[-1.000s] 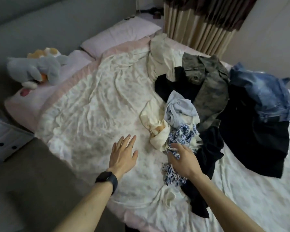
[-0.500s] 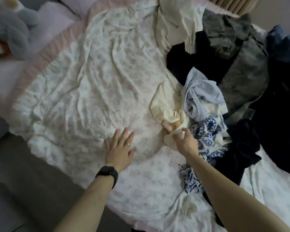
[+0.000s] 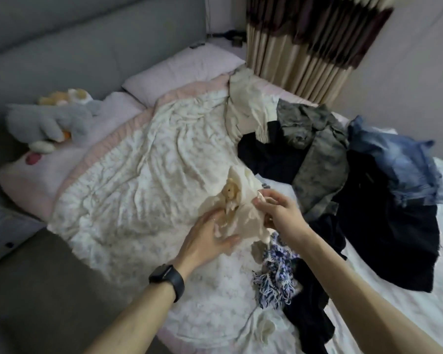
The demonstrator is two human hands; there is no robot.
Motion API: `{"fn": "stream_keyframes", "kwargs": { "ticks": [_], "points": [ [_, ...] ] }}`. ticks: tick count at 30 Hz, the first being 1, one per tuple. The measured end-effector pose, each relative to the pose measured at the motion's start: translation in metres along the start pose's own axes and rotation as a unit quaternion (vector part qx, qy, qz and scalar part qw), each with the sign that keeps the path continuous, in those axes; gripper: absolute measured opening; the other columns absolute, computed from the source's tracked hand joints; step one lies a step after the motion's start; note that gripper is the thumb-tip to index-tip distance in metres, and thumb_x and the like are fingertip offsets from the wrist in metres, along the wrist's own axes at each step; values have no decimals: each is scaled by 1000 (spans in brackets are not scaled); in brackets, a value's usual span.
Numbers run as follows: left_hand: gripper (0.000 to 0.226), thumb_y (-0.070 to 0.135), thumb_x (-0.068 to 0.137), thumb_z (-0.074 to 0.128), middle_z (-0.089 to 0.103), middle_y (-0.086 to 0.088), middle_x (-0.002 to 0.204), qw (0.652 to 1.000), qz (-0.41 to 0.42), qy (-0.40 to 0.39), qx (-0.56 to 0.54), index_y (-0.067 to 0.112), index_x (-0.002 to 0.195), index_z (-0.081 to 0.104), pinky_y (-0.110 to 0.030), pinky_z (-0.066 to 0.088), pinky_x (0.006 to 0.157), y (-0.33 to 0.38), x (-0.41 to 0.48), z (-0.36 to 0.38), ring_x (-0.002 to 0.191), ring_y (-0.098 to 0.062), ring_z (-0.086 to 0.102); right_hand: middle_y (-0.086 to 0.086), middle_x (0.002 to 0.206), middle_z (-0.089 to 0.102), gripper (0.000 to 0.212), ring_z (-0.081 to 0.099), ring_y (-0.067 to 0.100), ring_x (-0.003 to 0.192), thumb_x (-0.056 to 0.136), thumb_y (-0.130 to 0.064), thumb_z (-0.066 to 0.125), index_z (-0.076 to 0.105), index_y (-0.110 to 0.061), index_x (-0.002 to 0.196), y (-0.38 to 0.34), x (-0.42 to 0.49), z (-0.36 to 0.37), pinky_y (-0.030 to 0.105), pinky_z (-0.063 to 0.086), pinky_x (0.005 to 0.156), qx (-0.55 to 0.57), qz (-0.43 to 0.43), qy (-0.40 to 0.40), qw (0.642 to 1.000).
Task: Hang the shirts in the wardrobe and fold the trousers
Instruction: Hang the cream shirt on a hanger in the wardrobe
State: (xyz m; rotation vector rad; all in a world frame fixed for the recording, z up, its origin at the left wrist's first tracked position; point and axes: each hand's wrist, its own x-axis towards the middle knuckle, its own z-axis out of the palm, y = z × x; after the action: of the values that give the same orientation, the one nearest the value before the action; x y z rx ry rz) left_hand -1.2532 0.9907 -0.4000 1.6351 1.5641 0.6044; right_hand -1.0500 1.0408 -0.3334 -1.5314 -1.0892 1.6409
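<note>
Pinching an edge of the cream shirt (image 3: 241,185) between thumb and fingertips, the right hand (image 3: 279,213) holds it slightly raised. The left hand (image 3: 205,238), with a black watch (image 3: 168,280) on its wrist, presses straight fingers on the shirt's lower part. The shirt lies crumpled on the floral quilt (image 3: 138,187). A blue-and-white patterned garment (image 3: 276,274) lies at its 5 o'clock, a camouflage garment (image 3: 320,162) at 2 o'clock and denim (image 3: 399,162) at 3 o'clock.

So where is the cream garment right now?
In the head view the cream garment is at the centre of the bed, the right hand pinching its right edge, the left hand touching its lower edge, just beyond the blue-and-white patterned garment.
</note>
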Motion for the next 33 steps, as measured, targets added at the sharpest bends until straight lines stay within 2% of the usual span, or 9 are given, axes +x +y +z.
{"fn": "stream_keyframes", "kwargs": {
  "ticks": [3,6,14,17,20,25,27,30,33],
  "points": [
    [44,57,83,75,56,27,113,994,9,102,-31,29,115,64,-18,49,87,56,-21,-21,106,4,55,13,80,53,15,47,24,69,94,-17,71,69,-8,106,-54,-29,3,31,39,58,25,-63,-20,998],
    [22,44,92,70,65,15,103,975,5,221,-10,26,105,71,-35,52,88,100,-49,-47,102,-11,62,3,70,57,18,49,16,58,91,-20,74,71,-10,105,-96,-61,-1,27,38,55,32,-123,-27,992],
    [12,47,90,69,74,15,88,937,-35,322,130,39,96,75,-33,55,76,167,-135,-115,88,-13,68,-10,52,60,9,53,7,49,94,-23,71,67,-15,92,-115,-120,-20,17,39,47,-31,-226,-39,973],
    [13,53,86,72,74,15,84,939,-62,303,150,41,89,74,-32,56,80,174,-175,-116,86,-7,68,-2,60,64,12,59,13,57,98,-27,65,64,-16,92,-102,-135,-7,30,48,58,-54,-235,-58,969],
    [15,50,84,76,73,20,75,974,-82,178,116,37,76,76,-32,57,81,171,-216,-103,76,3,67,7,61,56,15,52,22,56,101,-21,57,56,-13,88,-88,-148,12,34,41,59,-24,-201,-143,969],
    [21,53,80,73,72,14,105,961,-121,248,14,44,98,70,-33,54,94,143,-252,-106,105,-12,68,1,69,48,11,47,17,62,99,-10,60,58,-13,88,-91,-172,26,33,37,62,-71,-183,-280,940],
    [54,40,84,79,59,3,130,943,-142,298,40,31,132,56,-34,47,102,142,-264,-111,123,-21,57,5,73,49,14,47,18,64,96,-8,62,60,-14,84,-98,-185,33,27,37,58,-80,-180,-317,928],
    [111,56,69,85,26,1,158,944,-141,291,70,32,157,22,-44,31,119,144,-280,-117,145,-20,27,13,85,55,3,49,28,77,83,-13,66,65,-14,85,-112,-204,42,34,37,62,-90,-165,-362,913],
    [90,70,61,77,31,5,154,954,-133,262,68,35,141,52,-42,30,120,138,-292,-118,140,-13,31,13,84,54,7,48,27,73,76,-13,66,68,-15,83,-122,-215,52,35,32,61,-115,-162,-374,906]
  ]
}}
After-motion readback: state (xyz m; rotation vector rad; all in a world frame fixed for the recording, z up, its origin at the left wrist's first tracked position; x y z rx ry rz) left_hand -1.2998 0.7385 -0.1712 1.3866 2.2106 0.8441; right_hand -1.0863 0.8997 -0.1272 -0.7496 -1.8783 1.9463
